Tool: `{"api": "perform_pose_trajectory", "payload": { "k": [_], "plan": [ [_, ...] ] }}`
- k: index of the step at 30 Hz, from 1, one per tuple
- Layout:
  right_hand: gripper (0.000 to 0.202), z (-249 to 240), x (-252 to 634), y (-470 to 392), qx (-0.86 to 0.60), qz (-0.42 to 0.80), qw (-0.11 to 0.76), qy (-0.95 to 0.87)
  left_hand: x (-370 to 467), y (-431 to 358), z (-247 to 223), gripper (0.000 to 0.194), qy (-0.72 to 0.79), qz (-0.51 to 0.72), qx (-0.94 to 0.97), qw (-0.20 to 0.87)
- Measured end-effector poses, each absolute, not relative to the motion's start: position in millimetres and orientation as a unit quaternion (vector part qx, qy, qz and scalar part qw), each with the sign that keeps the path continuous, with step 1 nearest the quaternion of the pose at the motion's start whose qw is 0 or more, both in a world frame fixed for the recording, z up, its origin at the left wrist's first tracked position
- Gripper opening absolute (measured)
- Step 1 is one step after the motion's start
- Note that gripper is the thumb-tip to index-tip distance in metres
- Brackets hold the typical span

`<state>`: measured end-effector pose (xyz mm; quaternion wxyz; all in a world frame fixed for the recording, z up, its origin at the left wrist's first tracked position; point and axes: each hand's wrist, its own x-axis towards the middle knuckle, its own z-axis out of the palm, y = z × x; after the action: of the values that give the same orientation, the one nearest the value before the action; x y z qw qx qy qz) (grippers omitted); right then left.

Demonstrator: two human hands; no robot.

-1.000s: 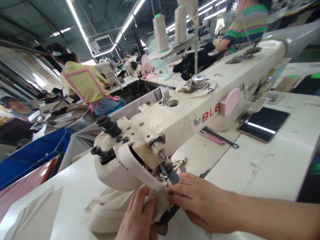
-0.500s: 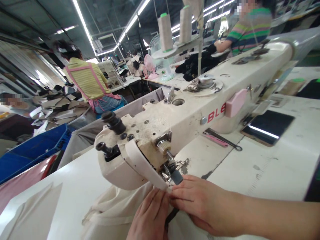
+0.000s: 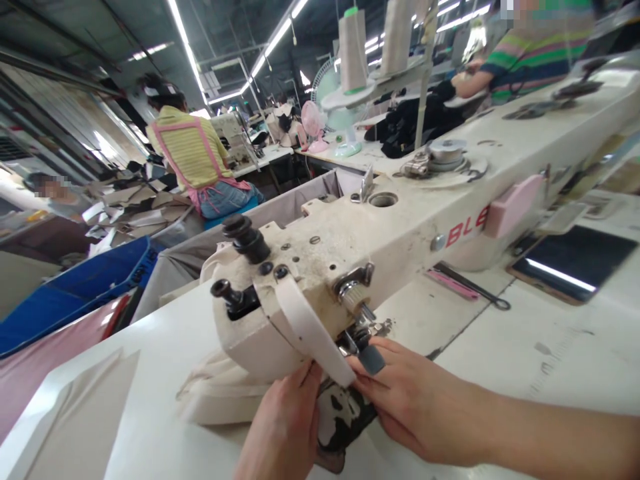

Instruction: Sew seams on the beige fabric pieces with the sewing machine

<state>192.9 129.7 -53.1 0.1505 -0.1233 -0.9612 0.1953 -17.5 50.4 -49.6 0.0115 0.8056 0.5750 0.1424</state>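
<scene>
A cream fabric (image 3: 225, 400) lies bunched under the head of the sewing machine (image 3: 320, 247) and spreads left over the table. My left hand (image 3: 287, 417) is closed at the fabric's edge, its fingertips tucked beneath the machine head. To the right of the needle area, my right hand (image 3: 417, 397) has its fingers pressed together, the tips partly hidden behind the white curved guard (image 3: 315, 333) and a grey lever; what they grip is hidden. Between the hands shows a dark plate (image 3: 345, 417) with pale patches.
Scissors-like black tool and pink tool (image 3: 455, 285) lie behind my right hand, near a dark tablet or phone (image 3: 575, 263). Another cream piece (image 3: 85, 413) lies at left. Beyond stand a blue crate (image 3: 80, 287), thread cones (image 3: 353, 50) and co-workers.
The view has shifted, so the machine appears further right. My hands have moved apart, baring the patchy dark plate between them. The fabric left of my left hand looks flatter.
</scene>
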Motion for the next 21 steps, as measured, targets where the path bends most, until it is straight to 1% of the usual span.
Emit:
{"api": "perform_pose_trajectory", "payload": {
  "k": [3,6,8,10,11,12,13,14,15,18,19,21],
  "plan": [
    [0.028,-57.4,193.8,130.1,-0.113,0.200,0.170,-0.958,-18.0,54.6,-52.3,0.043,0.613,0.166,0.771,0.055],
    [0.027,-61.2,194.5,130.4,-0.112,0.199,0.184,-0.956,-21.8,57.6,-56.6,0.031,0.608,0.180,0.773,0.008],
    [0.028,-62.0,194.8,129.7,-0.115,0.194,0.191,-0.955,-23.8,55.4,-60.0,0.025,0.598,0.177,0.779,-0.062],
    [0.027,-62.3,194.6,128.4,-0.116,0.188,0.199,-0.955,-23.2,48.6,-63.2,0.014,0.617,0.168,0.747,-0.180],
    [0.026,-62.7,194.4,127.8,-0.116,0.186,0.201,-0.955,-21.9,43.8,-64.6,0.018,0.644,0.164,0.707,-0.241],
    [0.025,-63.5,193.9,127.2,-0.116,0.184,0.204,-0.954,-19.9,38.7,-65.9,0.028,0.675,0.162,0.659,-0.289],
    [0.024,-64.6,193.4,126.7,-0.117,0.183,0.209,-0.953,-17.7,33.8,-67.1,0.036,0.704,0.160,0.617,-0.314],
    [0.022,-65.9,192.9,126.4,-0.120,0.182,0.214,-0.952,-15.6,29.5,-68.4,0.040,0.726,0.156,0.593,-0.312],
    [0.021,-67.4,192.3,126.2,-0.124,0.183,0.221,-0.950,-13.7,26.4,-69.8,0.037,0.736,0.152,0.592,-0.291],
    [0.019,-70.4,191.3,126.1,-0.131,0.190,0.244,-0.942,-13.1,24.5,-72.4,0.011,0.705,0.145,0.659,-0.218],
    [0.019,-70.4,191.3,126.2,-0.130,0.194,0.251,-0.939,-15.1,25.3,-71.4,0.009,0.693,0.147,0.671,-0.218],
    [0.019,-68.8,191.8,126.5,-0.124,0.203,0.273,-0.932,-23.0,24.7,-63.7,0.017,0.692,0.140,0.667,-0.238]
  ]
}}
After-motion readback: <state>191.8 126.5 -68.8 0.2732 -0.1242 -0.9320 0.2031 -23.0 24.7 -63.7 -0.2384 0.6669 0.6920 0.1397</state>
